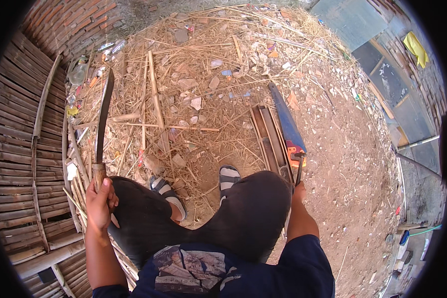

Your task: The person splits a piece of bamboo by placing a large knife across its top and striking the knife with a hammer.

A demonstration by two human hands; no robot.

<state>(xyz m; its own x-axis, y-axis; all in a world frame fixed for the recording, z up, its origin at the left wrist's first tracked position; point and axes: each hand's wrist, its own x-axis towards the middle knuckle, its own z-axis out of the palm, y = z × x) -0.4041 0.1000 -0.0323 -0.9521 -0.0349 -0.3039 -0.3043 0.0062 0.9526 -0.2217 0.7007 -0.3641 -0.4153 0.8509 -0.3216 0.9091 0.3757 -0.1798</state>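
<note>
My left hand (101, 199) is closed round the wooden handle of a machete (104, 116), whose long dark blade points away from me, beside my left knee. Past my right knee, my right hand (299, 191) is closed round the dark handle of what looks like a hammer (298, 166); the knee partly covers its fingers. The hammer's head lies over the orange and red grip of a handsaw (283, 116) with a blue blade. Alongside the saw, split bamboo lengths (269, 136) lie on the ground, their near ends hidden by my knee.
Straw, stones and wood strips (155, 92) litter the ground ahead. A bamboo slat wall (15, 149) rises close on my left, with thin sticks (79, 193) at its foot. A brick wall (69, 22) stands far left. Grey panels (387, 74) and a yellow cloth (415, 48) line the right.
</note>
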